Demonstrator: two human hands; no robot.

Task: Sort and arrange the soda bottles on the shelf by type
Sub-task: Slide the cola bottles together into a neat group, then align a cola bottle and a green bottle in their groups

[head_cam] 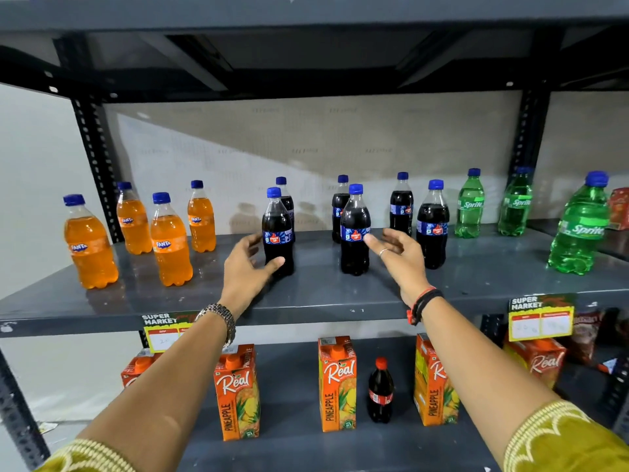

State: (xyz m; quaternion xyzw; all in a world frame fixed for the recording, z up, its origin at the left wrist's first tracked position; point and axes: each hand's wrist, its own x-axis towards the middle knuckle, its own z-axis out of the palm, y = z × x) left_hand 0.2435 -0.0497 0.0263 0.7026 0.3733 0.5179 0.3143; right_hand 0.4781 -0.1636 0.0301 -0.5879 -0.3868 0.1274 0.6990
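Note:
On the grey shelf stand several orange Fanta bottles at the left, several dark cola bottles in the middle and three green Sprite bottles at the right. My left hand is open, its thumb touching the base of the front-left cola bottle and its fingers just left of it. My right hand is open with fingers spread, its fingertips just right of the front-middle cola bottle. Neither hand grips a bottle.
Another Sprite bottle stands forward at the far right. The lower shelf holds several orange Real pineapple juice cartons and a small red-capped cola bottle. Supermarket price tags hang on the shelf edge. Black uprights frame the bay.

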